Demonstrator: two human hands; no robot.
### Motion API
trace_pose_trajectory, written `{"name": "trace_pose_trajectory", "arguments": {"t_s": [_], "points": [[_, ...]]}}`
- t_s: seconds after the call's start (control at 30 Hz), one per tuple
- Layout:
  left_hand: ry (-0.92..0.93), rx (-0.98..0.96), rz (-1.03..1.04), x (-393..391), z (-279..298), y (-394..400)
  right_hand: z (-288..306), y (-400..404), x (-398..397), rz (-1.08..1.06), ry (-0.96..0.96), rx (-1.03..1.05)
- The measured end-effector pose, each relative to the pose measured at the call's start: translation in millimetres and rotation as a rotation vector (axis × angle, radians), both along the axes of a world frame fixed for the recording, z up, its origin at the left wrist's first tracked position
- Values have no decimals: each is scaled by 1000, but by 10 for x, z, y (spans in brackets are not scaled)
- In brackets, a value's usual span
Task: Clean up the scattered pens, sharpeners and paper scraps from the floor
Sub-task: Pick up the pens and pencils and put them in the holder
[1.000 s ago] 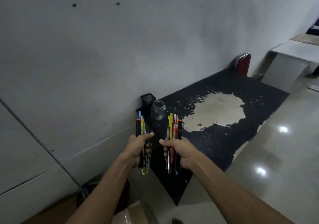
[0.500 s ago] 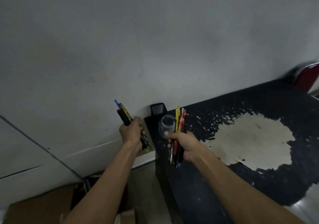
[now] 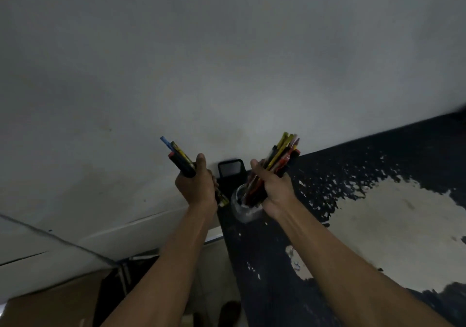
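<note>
My left hand (image 3: 196,188) grips a small bundle of pens (image 3: 180,159), blue, black and yellow, tilted up to the left beside the table's corner. My right hand (image 3: 274,188) grips a bigger bundle of pens (image 3: 283,154), yellow, red and black. The lower tips of that bundle reach into the mouth of a clear glass jar (image 3: 243,209) standing on the black table (image 3: 277,263). A black mesh holder (image 3: 230,169) stands just behind the jar against the wall.
The table's black top is worn to a large pale patch (image 3: 393,228) on the right. A grey wall (image 3: 227,61) rises right behind the table. A cardboard box (image 3: 50,301) sits on the floor at lower left.
I have come closer to the table. My right hand has lowered its pen bundle so the tips enter the jar. My left hand stays raised with its pens.
</note>
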State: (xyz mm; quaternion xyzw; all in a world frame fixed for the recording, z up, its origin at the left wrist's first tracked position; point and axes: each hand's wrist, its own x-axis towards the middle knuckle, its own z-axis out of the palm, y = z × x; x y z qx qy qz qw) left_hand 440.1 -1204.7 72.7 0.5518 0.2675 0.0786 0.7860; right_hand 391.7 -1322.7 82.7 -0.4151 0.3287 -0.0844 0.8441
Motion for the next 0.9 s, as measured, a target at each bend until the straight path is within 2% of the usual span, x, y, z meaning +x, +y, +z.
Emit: {"name": "trace_pose_trajectory", "arguments": {"t_s": [0.27, 0.37, 0.5, 0.6, 0.9], "points": [[-298, 223, 122, 497, -380, -349, -428, -178, 768, -114, -39, 96], [-401, 306, 116, 621, -515, -437, -603, -136, 910, -156, -17, 37], [-473, 357, 96, 730, -699, -545, -794, -72, 1018, -179, -65, -163], [-492, 387, 91, 778, -802, -593, -870, -19, 1057, -179, -72, -294], [-405, 421, 93, 888, -1049, -642, -1027, 90, 1228, -301, -31, -458]]}}
